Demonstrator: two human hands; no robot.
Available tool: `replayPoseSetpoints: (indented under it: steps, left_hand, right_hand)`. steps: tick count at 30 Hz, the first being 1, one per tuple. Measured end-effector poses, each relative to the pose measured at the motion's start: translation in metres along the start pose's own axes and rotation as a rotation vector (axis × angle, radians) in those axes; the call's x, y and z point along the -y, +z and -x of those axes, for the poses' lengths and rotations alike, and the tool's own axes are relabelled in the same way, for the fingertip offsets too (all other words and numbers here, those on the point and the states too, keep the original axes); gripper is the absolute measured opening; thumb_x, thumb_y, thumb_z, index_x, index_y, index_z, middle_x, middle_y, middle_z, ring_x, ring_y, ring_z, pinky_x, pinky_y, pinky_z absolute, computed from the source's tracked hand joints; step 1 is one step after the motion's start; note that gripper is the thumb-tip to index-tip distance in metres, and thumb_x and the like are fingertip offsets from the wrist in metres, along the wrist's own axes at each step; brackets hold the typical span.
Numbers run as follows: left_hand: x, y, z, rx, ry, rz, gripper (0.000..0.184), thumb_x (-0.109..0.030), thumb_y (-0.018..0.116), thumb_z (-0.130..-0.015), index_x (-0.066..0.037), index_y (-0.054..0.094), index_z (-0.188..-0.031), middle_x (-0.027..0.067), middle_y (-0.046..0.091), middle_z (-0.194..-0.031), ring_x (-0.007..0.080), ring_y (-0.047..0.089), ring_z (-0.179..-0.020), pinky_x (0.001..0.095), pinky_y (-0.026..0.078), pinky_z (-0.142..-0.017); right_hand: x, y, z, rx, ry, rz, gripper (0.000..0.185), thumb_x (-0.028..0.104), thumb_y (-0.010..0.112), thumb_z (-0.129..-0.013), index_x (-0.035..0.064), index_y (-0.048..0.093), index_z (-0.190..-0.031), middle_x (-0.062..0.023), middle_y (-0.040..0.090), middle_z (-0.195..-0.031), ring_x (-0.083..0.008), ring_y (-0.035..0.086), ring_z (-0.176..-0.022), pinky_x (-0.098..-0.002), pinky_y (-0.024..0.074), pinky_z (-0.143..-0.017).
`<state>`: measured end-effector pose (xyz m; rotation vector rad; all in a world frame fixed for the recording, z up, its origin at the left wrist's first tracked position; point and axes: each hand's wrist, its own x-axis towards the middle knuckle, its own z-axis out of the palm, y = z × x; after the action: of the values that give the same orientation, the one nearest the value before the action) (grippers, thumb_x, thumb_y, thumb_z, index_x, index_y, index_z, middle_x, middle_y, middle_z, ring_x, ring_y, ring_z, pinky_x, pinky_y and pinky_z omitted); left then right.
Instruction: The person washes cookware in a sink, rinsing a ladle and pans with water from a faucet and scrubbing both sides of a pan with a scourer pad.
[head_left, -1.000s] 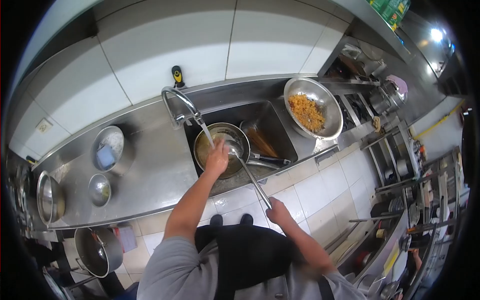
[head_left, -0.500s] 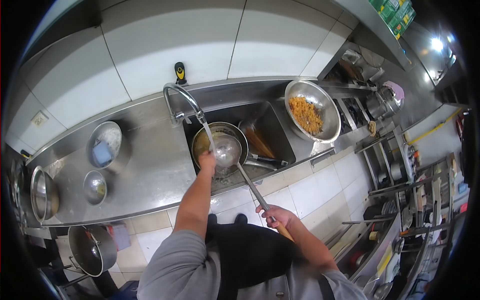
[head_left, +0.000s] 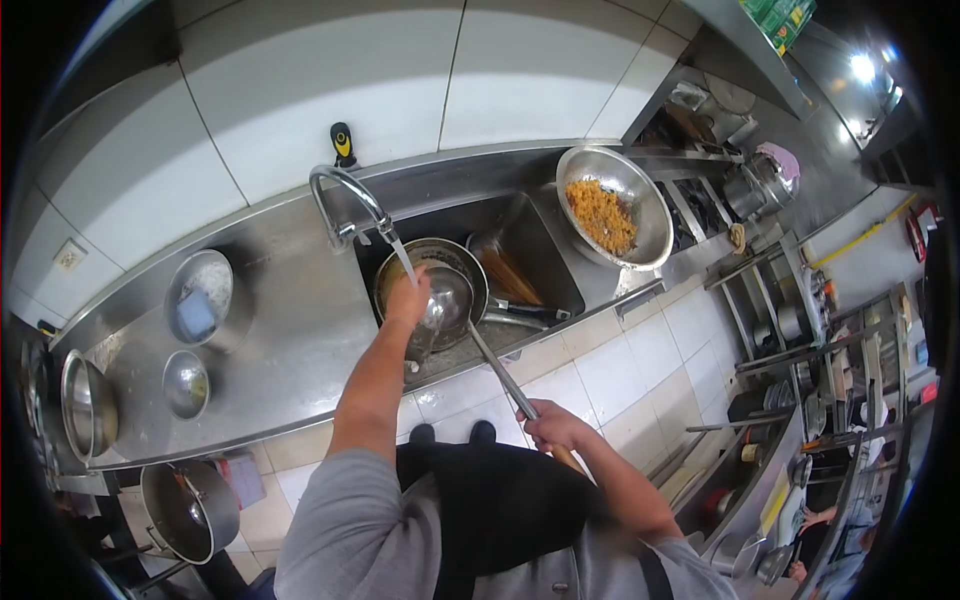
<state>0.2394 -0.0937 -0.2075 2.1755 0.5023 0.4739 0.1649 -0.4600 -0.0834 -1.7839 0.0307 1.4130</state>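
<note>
A big metal ladle (head_left: 452, 306) has its bowl over a round pan (head_left: 384, 268) in the sink. Water from the curved tap (head_left: 352, 185) runs down onto my left hand (head_left: 407, 297), which lies against the left side of the ladle's bowl. Its fingers stretch over the rim, partly blurred by the water. My right hand (head_left: 556, 426) is closed around the ladle's long handle, near the wooden end. Beside the round pan, a long handle (head_left: 545, 313) and a bundle of thin wooden sticks (head_left: 510, 278) lie in the sink.
A steel bowl of orange food (head_left: 652, 222) stands right of the sink. On the left counter are a pot with a blue cloth or sponge (head_left: 235, 298), a small bowl (head_left: 186, 385) and a large bowl (head_left: 88, 405). Below stands a deep pot (head_left: 215, 505). Shelving (head_left: 770, 450) lines the right.
My left hand has moved up along the ladle's bowl, to its upper left side under the water. My right hand stays on the handle. The view has shifted slightly.
</note>
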Motion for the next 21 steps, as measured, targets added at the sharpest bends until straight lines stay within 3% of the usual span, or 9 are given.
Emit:
replayPoseSetpoints:
  steps: [1, 7, 10, 17, 20, 21]
  left_hand:
    - [0.008, 0.007, 0.002, -0.110, -0.068, 0.069, 0.032, -0.030, 0.057, -0.098, -0.007, 0.074, -0.112, 0.0267, 0.073, -0.098, 0.0460, 0.069, -0.100, 0.0525, 0.054, -0.089]
    - [0.007, 0.023, 0.011, -0.193, -0.320, 0.082, 0.035, -0.030, 0.059, -0.098, -0.004, 0.075, -0.115, 0.0293, 0.072, -0.098, 0.0465, 0.070, -0.098, 0.0520, 0.054, -0.087]
    - [-0.018, -0.004, 0.004, -0.012, -0.244, 0.077, 0.038, -0.033, 0.060, -0.098, -0.002, 0.075, -0.115, 0.0293, 0.072, -0.100, 0.0458, 0.070, -0.099, 0.0518, 0.054, -0.087]
    - [0.008, -0.005, 0.001, -0.064, -0.119, 0.020, 0.049, -0.043, 0.061, -0.099, 0.002, 0.075, -0.110, 0.0301, 0.072, -0.100, 0.0467, 0.069, -0.100, 0.0510, 0.054, -0.091]
    - [-0.023, -0.034, -0.003, 0.131, -0.178, -0.178, 0.049, -0.043, 0.062, -0.099, 0.003, 0.076, -0.108, 0.0317, 0.071, -0.102, 0.0466, 0.069, -0.103, 0.0505, 0.054, -0.094]
    - [-0.017, -0.036, -0.005, 0.189, -0.171, -0.213, 0.051, -0.046, 0.063, -0.098, 0.002, 0.076, -0.107, 0.0320, 0.071, -0.102, 0.0467, 0.069, -0.103, 0.0507, 0.054, -0.094]
  right_hand:
    - [-0.004, 0.000, -0.001, 0.011, 0.007, -0.036, 0.027, -0.002, 0.057, -0.088, 0.0043, 0.053, -0.114, -0.0034, 0.048, -0.069, -0.0124, 0.045, -0.044, -0.0309, 0.0392, -0.039]
    - [-0.006, -0.003, 0.002, 0.009, 0.012, -0.059, 0.028, -0.003, 0.056, -0.087, 0.0050, 0.053, -0.114, -0.0027, 0.047, -0.066, -0.0122, 0.044, -0.041, -0.0299, 0.0374, -0.037]
    - [-0.009, -0.002, 0.004, 0.005, 0.020, -0.020, 0.031, -0.003, 0.055, -0.085, 0.0052, 0.053, -0.115, -0.0029, 0.049, -0.067, -0.0126, 0.046, -0.040, -0.0296, 0.0383, -0.037]
    - [-0.013, -0.007, 0.009, 0.035, -0.004, 0.014, 0.034, 0.002, 0.057, -0.085, 0.0045, 0.055, -0.118, -0.0028, 0.050, -0.067, -0.0134, 0.048, -0.042, -0.0308, 0.0403, -0.039]
    - [0.006, 0.000, 0.028, 0.016, -0.012, 0.159, 0.036, 0.003, 0.058, -0.085, 0.0033, 0.056, -0.121, -0.0035, 0.052, -0.067, -0.0136, 0.049, -0.043, -0.0315, 0.0419, -0.041]
    - [0.003, 0.001, 0.028, 0.015, 0.009, 0.093, 0.023, 0.001, 0.062, -0.091, 0.0062, 0.057, -0.112, -0.0014, 0.050, -0.066, -0.0113, 0.045, -0.042, -0.0293, 0.0418, -0.040]
